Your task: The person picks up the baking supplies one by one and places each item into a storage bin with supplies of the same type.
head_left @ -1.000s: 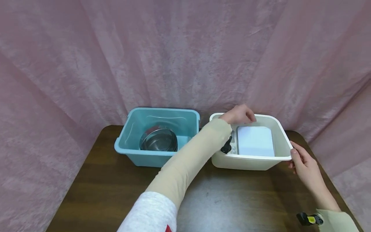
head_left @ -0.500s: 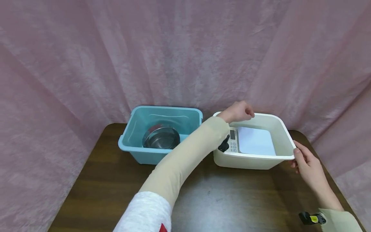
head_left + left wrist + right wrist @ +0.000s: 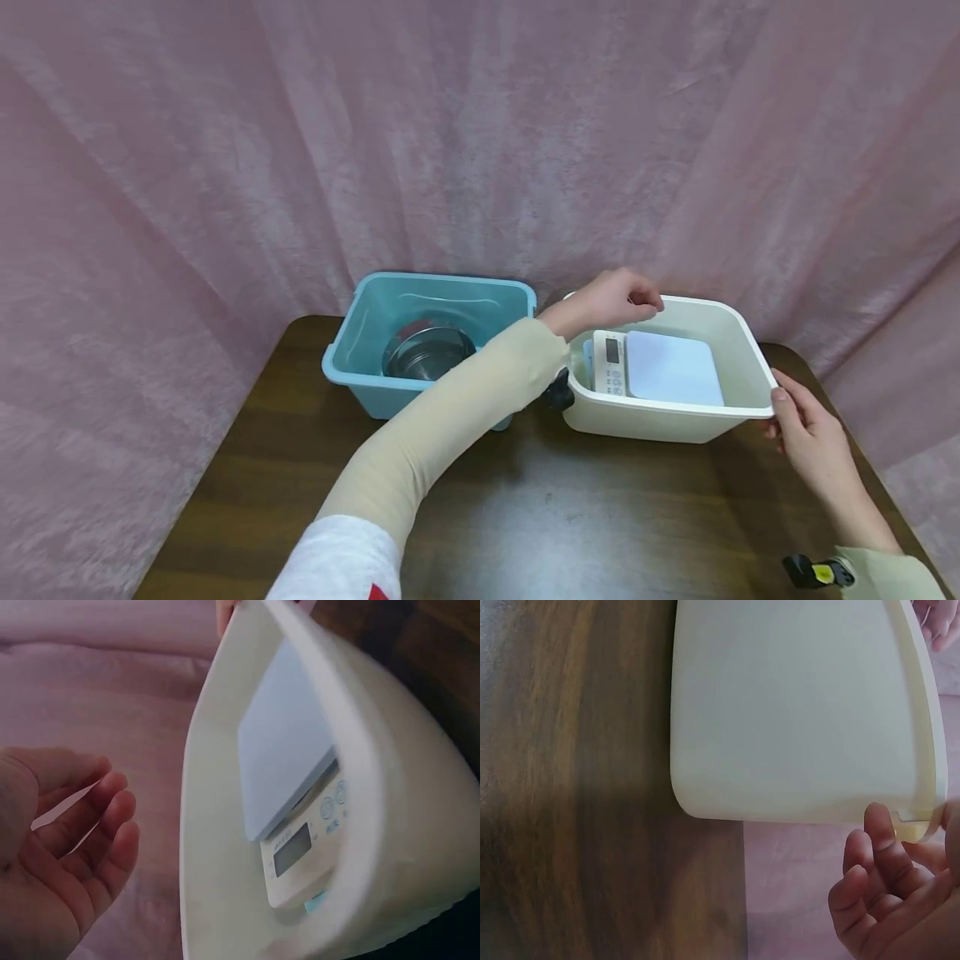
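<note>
A white bin holds a kitchen scale with a pale flat platform, a display and buttons. A bit of something light blue peeks out by the scale's left edge. My left hand, fingers loosely bent and holding nothing, is over the bin's back rim. In the left wrist view that hand shows apart from the bin wall. With thumb and fingers, my right hand grips the bin's right end at the rim; the right wrist view shows its fingers curled under the lip.
To the left stands a blue bin with a round metal pan in it, partly behind my left forearm. Both bins sit on a dark wooden table. A pink curtain hangs close behind.
My left hand and forearm have shifted left relative to the white bin, uncovering the scale's display, buttons and the light blue bit. The right hand keeps its grip. The view has turned slightly left.
</note>
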A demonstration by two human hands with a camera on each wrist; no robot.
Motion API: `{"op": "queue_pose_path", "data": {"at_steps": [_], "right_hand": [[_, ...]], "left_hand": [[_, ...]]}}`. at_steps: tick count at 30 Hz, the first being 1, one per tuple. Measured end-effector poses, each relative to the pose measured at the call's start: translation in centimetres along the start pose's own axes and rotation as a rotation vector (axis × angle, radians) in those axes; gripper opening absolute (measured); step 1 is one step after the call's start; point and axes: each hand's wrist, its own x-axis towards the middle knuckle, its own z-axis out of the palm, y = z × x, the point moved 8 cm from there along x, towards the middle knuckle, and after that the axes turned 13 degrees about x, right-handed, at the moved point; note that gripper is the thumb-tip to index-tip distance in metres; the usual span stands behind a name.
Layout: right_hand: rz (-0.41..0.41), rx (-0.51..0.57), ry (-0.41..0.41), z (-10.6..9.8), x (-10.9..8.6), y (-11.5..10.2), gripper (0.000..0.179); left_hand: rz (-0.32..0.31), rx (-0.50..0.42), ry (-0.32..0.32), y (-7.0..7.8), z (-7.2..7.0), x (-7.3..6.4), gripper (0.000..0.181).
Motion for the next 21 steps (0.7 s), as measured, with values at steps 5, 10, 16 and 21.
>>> {"op": "queue_pose_path", "data": {"at_steps": [5,10,16,21], "right_hand": [[-0.011,-0.016,0.016,0.2,-0.3,0.6,0.047],[-0.008,-0.007,0.023,0.4,-0.7,1.0,0.048],[-0.012,-0.062,0.024,0.6,-1.9,0.9,0.046],[-0.007,-0.124,0.013,0.7,-3.1,0.9,0.043]], "left_hand": [[0.042,-0.026,0.014,0.6,-0.3,-2.8,0.025],[0.092,-0.028,0.025,1.5,-0.7,-5.7,0.025],[0.115,-0.019,0.028,2.1,-1.1,-9.4,0.024],[0.112,0.003,0.029,2.0,-0.8,-12.7,0.024]]}}
